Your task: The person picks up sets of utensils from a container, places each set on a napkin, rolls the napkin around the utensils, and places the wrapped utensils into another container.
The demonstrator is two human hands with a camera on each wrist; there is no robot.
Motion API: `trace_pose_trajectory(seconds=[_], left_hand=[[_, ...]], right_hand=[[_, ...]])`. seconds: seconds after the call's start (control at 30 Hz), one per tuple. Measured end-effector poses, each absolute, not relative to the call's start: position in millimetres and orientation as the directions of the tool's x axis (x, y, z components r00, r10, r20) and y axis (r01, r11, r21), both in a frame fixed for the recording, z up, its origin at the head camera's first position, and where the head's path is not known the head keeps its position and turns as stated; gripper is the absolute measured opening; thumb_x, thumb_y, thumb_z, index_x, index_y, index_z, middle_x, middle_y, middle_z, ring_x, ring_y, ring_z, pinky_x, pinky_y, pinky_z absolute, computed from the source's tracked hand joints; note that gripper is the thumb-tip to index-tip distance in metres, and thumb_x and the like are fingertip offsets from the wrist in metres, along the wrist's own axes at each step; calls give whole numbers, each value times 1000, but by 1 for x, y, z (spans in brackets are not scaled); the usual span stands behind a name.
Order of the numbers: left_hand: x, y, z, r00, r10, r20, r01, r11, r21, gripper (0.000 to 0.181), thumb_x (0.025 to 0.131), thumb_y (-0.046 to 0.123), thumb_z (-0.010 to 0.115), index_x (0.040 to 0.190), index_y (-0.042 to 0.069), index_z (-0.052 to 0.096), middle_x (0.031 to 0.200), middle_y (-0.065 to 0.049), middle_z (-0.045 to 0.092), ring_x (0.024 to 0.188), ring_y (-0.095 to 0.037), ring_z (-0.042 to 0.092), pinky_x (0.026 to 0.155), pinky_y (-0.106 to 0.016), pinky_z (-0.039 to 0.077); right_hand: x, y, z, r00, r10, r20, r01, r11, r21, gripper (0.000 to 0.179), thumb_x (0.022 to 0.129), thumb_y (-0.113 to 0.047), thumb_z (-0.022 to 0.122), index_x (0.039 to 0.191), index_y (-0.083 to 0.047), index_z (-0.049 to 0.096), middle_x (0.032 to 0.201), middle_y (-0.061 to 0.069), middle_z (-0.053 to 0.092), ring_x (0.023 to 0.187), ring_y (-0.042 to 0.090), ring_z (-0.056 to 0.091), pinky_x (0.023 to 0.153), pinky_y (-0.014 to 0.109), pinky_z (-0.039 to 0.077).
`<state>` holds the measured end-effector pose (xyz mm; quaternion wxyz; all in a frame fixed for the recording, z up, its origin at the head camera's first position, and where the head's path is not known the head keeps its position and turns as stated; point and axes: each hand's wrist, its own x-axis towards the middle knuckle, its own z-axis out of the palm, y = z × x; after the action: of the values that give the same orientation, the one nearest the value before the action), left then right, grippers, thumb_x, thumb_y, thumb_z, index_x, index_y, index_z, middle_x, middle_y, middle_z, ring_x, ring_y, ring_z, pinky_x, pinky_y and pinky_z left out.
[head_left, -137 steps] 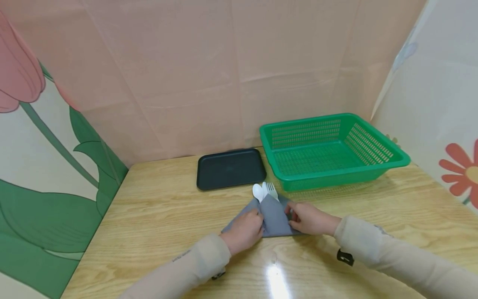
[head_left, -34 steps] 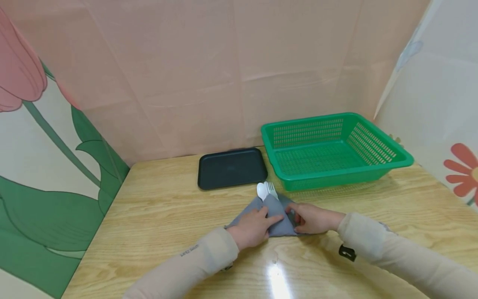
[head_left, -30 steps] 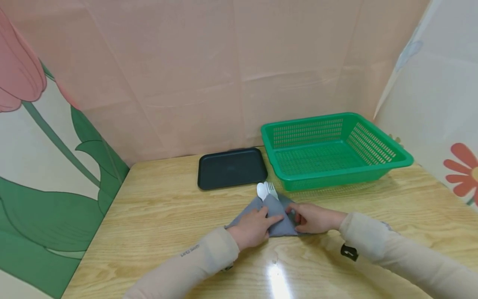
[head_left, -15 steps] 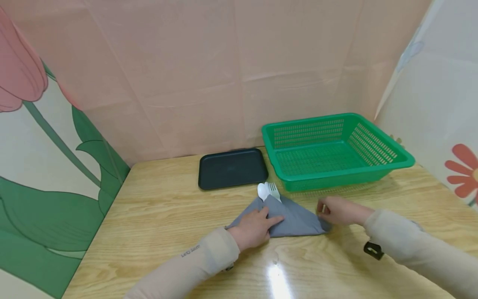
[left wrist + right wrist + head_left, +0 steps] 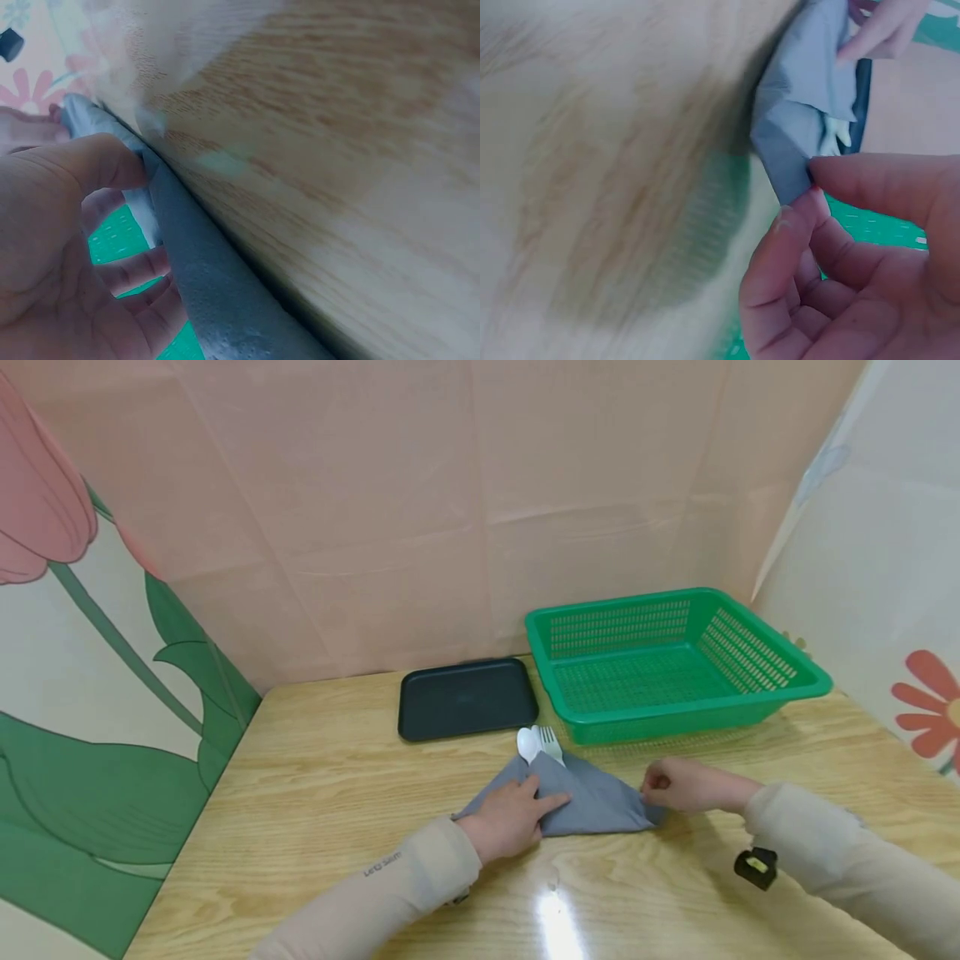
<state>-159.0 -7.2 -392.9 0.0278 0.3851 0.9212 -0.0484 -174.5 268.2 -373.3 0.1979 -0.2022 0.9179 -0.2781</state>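
A grey cloth napkin (image 5: 600, 802) lies folded on the table over white cutlery. The bowl of a spoon (image 5: 528, 742) and the tines of a fork (image 5: 550, 742) stick out at its far edge, with another white tip between them; their handles are hidden. My left hand (image 5: 506, 818) presses on the napkin's left part, index finger stretched across the fold; in the left wrist view its thumb touches the near edge of the napkin (image 5: 210, 277). On the right side, my right hand (image 5: 693, 786) pinches the pointed corner of the napkin (image 5: 789, 169) between thumb and fingers.
Behind the napkin lies a black tray (image 5: 468, 697). A green plastic basket (image 5: 690, 706) stands at the back right, near the fork. The wooden table (image 5: 322, 777) meets a pink sheet (image 5: 360, 527) at its back edge.
My right hand has moved right from the cutlery, drawing the napkin's flap out to the right. The left hand, earlier curled at the napkin's left side, now lies across it with index finger extended.
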Motion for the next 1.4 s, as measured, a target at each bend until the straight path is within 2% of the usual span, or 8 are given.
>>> trace_pose_trajectory(seconds=[0.13,0.3,0.93,1.4], left_hand=[[-159,-7,-393,-705,702,-104,709,703,-63,51,93,27,55,140,36,39,117,-4,52,78,-12,51,67,-21,45],[-159,-7,-392,-702,704,-107,711,700,-65,50,93,26,54,140,36,39,118,-4,52,78,-12,51,67,-21,45],[-159,-7,-391,-700,708,-93,714,696,-69,51,92,27,56,139,36,41,115,-4,53,79,-12,53,66,-21,45],[-157,-6,-388,-707,698,-115,707,705,-66,51,93,28,55,140,38,39,117,-4,53,82,-13,53,68,-22,46]], right_hand=[[-176,267,-367,-830,-473,-295,-191,738,-647,15,90,-15,56,80,-4,58,65,-4,47,54,5,41,50,22,37],[-176,266,-362,-817,-506,-276,-213,710,-671,18,90,-14,56,76,-4,58,61,-6,45,51,2,41,49,20,36],[-174,247,-337,-794,-561,-233,-246,647,-721,22,95,-17,52,81,0,58,60,-4,50,51,3,44,50,22,39],[-171,228,-331,-810,-543,-221,-227,639,-735,22,94,-18,53,81,-1,59,63,-1,54,52,4,44,50,22,39]])
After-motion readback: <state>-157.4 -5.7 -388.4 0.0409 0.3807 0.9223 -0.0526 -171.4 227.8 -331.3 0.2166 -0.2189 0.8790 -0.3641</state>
